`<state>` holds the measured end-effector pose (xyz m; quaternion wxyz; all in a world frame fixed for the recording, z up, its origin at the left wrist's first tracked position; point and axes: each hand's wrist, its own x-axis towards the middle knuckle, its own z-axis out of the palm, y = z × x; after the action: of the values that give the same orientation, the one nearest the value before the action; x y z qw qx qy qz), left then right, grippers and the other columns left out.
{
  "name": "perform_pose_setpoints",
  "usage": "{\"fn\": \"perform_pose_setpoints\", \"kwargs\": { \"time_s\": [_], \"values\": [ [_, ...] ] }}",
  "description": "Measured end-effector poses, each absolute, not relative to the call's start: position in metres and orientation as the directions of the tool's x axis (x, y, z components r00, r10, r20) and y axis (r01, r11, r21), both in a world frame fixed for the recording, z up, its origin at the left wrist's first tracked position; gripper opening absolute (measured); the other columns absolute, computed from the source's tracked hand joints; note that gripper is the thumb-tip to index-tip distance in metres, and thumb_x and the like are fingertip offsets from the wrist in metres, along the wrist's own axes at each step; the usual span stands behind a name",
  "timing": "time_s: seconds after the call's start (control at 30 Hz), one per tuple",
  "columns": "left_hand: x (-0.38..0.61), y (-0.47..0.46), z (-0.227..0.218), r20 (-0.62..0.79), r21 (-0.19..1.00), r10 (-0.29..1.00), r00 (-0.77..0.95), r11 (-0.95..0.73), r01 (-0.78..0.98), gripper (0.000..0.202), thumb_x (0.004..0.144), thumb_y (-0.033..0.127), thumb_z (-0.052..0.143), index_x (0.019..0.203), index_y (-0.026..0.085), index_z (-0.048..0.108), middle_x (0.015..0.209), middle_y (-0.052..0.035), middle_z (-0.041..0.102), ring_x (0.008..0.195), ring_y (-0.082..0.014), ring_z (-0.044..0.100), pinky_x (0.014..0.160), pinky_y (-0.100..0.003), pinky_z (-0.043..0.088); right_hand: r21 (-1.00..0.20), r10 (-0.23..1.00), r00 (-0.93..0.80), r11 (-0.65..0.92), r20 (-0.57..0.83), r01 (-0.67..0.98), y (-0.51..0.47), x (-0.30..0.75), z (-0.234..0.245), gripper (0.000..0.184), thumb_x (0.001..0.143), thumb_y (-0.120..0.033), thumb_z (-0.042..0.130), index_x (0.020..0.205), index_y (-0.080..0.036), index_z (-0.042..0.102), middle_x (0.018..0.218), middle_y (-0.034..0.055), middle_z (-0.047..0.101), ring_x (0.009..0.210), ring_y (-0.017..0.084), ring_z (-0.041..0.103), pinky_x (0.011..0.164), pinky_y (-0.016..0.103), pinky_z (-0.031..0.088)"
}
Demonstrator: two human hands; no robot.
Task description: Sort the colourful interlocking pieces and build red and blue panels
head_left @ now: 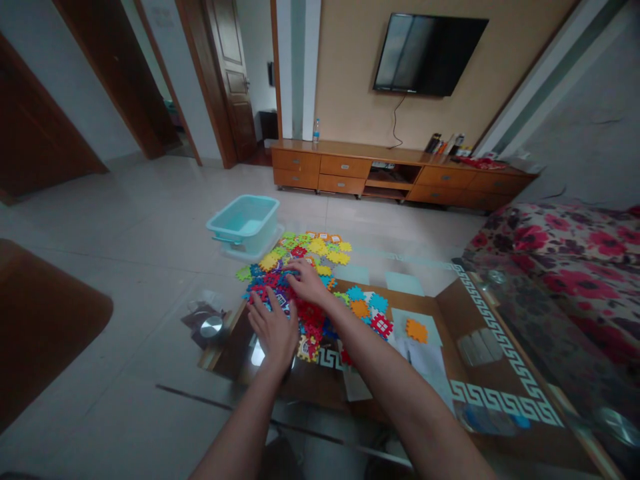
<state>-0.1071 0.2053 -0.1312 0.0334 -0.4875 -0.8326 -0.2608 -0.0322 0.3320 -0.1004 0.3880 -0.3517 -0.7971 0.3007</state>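
Broadly, a glass-topped table (503,399) with a white key-pattern border fills the lower half of the view, with a floral sofa (565,267) along its right side. Against the far wall stands a long wooden cabinet (400,175), and a dark television (429,53) hangs above it. On the tiled floor just beyond the table sits a teal basin (245,223).

A heap of plastic pieces (320,250) in yellow, green, red, blue and orange is spread over the table's far left part, thinning toward the middle. Both bare forearms reach into it. The left hand (274,327) lies flat on the near edge of the heap, fingers spread, palm down, grasping nothing. The right hand (307,280) rests deeper in the heap, just beyond the left. Its fingers seem curled over some red and blue pieces, but I cannot tell whether they pinch one. A lone orange piece (417,330) lies apart to the right.
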Motion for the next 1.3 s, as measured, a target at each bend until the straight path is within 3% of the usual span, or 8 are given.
{"fn": "perform_pose_setpoints", "kwargs": {
  "time_s": [0.1,0.2,0.3,0.43,0.73,0.97,1.17,1.3],
  "values": [
    [-0.108,0.204,-0.128,0.29,0.417,0.793,-0.536,0.399,0.817,0.067,0.097,0.046,0.038,0.155,0.013,0.028,0.161,-0.0244,0.017,0.147,-0.0468,0.015,0.114,-0.062,0.023,-0.757,0.827,-0.386,0.543,0.408,0.364,0.325,0.007,-0.087,0.024,0.093,-0.023,0.047,0.107,-0.021,0.067,0.112,0.0067,0.063,0.107,0.018,0.057,0.092,0.033,0.048],
    [-0.109,0.203,-0.125,0.26,0.423,0.798,-0.544,0.413,0.807,0.065,0.096,0.048,0.037,0.154,0.018,0.032,0.162,-0.0202,0.019,0.146,-0.0508,0.011,0.112,-0.067,0.021,-0.662,0.911,-0.291,0.413,0.293,0.625,0.314,0.081,-0.08,0.028,0.094,-0.026,0.045,0.112,-0.021,0.066,0.118,0.009,0.062,0.112,0.021,0.056,0.098,0.036,0.044],
    [-0.109,0.2,-0.121,0.237,0.423,0.794,-0.559,0.434,0.795,0.063,0.095,0.048,0.039,0.153,0.022,0.034,0.163,-0.0175,0.02,0.146,-0.0506,0.009,0.11,-0.071,0.02,-0.396,0.99,-0.104,0.132,0.092,0.909,0.288,0.164,-0.085,0.038,0.093,-0.031,0.048,0.128,-0.021,0.06,0.132,0.0139,0.055,0.121,0.029,0.051,0.103,0.044,0.039],
    [-0.109,0.195,-0.113,0.251,0.379,0.818,-0.518,0.409,0.83,0.06,0.096,0.046,0.04,0.153,0.027,0.035,0.162,-0.0158,0.021,0.147,-0.0449,0.014,0.109,-0.07,0.021,-0.113,0.979,0.074,-0.097,-0.192,0.989,0.24,0.242,-0.106,0.05,0.086,-0.037,0.059,0.132,-0.018,0.059,0.133,0.0199,0.053,0.121,0.039,0.049,0.095,0.05,0.042],
    [-0.079,0.167,-0.092,0.297,0.268,0.923,-0.246,0.167,0.949,0.074,0.086,0.04,0.055,0.152,0.016,0.032,0.156,-0.0206,0.031,0.144,-0.039,0.024,0.115,-0.056,0.022,-0.299,0.999,-0.053,0.049,-0.005,0.953,0.233,0.219,-0.101,0.047,0.082,-0.039,0.066,0.119,-0.01,0.066,0.112,0.0183,0.063,0.109,0.03,0.059,0.1,0.036,0.043],
    [-0.08,0.165,-0.093,0.279,0.365,0.909,-0.308,0.197,0.91,0.077,0.087,0.038,0.052,0.151,0.004,0.026,0.148,-0.0266,0.037,0.137,-0.0388,0.035,0.11,-0.053,0.031,-0.688,0.942,-0.268,0.332,0.203,0.646,0.272,0.106,-0.032,0.072,0.082,-0.047,0.068,0.144,-0.02,0.044,0.129,0.0138,0.058,0.101,0.022,0.063,0.089,0.036,0.051],
    [-0.092,0.164,-0.1,0.197,0.341,0.935,-0.296,0.218,0.914,0.075,0.087,0.037,0.051,0.148,0.002,0.028,0.146,-0.0286,0.038,0.134,-0.0391,0.038,0.106,-0.051,0.036,-0.45,0.943,-0.305,0.218,-0.131,0.866,0.239,0.152,-0.041,0.037,0.08,-0.044,0.07,0.106,-0.017,0.067,0.104,0.0126,0.069,0.097,0.027,0.064,0.087,0.037,0.048],
    [-0.094,0.164,-0.103,0.156,0.292,0.952,-0.262,0.208,0.933,0.074,0.086,0.039,0.052,0.147,0.002,0.032,0.144,-0.0285,0.04,0.135,-0.039,0.038,0.108,-0.05,0.032,-0.255,0.943,-0.094,0.01,-0.319,0.967,0.18,0.201,-0.076,0.063,0.055,-0.047,0.085,0.105,-0.016,0.063,0.108,0.0149,0.066,0.094,0.029,0.065,0.077,0.034,0.048]
  ]
}}
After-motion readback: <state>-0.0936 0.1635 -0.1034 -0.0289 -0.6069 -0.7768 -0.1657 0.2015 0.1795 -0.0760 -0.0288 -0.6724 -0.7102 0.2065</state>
